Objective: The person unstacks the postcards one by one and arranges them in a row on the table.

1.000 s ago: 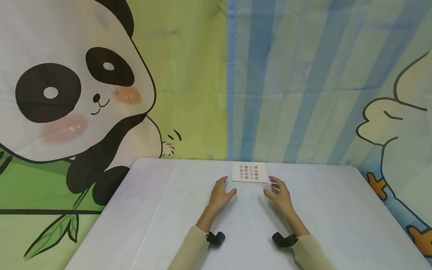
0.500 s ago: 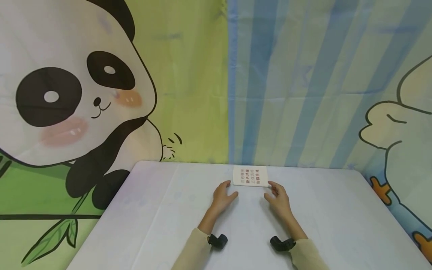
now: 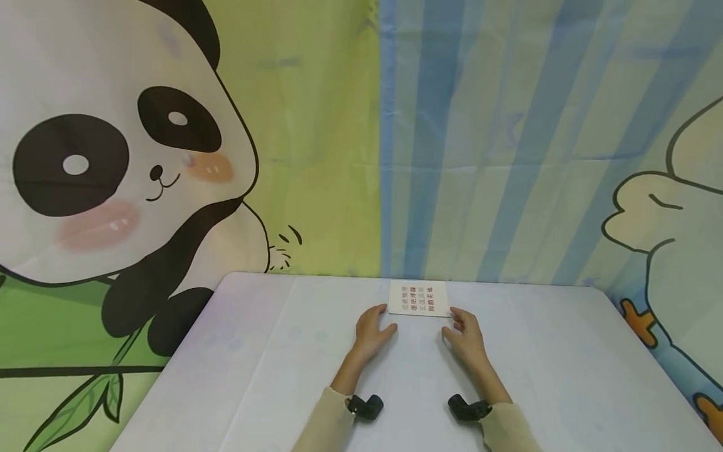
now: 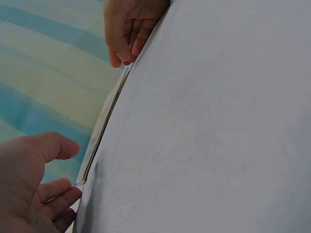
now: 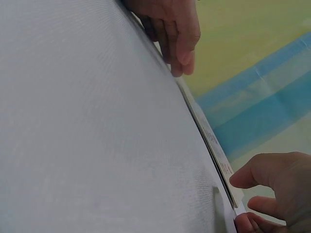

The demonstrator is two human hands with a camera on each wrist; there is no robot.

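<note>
A thin white booklet printed with columns of reddish characters lies flat near the table's far edge in the head view. At its left side is my left hand, fingers relaxed, fingertips at or very near the near-left corner. My right hand mirrors it at the right side, its fingertips by the near-right corner. Seen almost edge-on in the left wrist view, the booklet shows a dark line along its layered edge. Neither thumb pinches it; contact at the fingertips is hard to tell.
A white-covered table spans the front. Behind it hangs a printed curtain with a panda at left, blue stripes, and a pale cartoon figure at right. Black wrist cameras sit on both wrists.
Both hands have drawn slightly inward, and their fingertips are nearer the booklet's side edges. The head view has shifted a little, placing the booklet lower in the picture.
</note>
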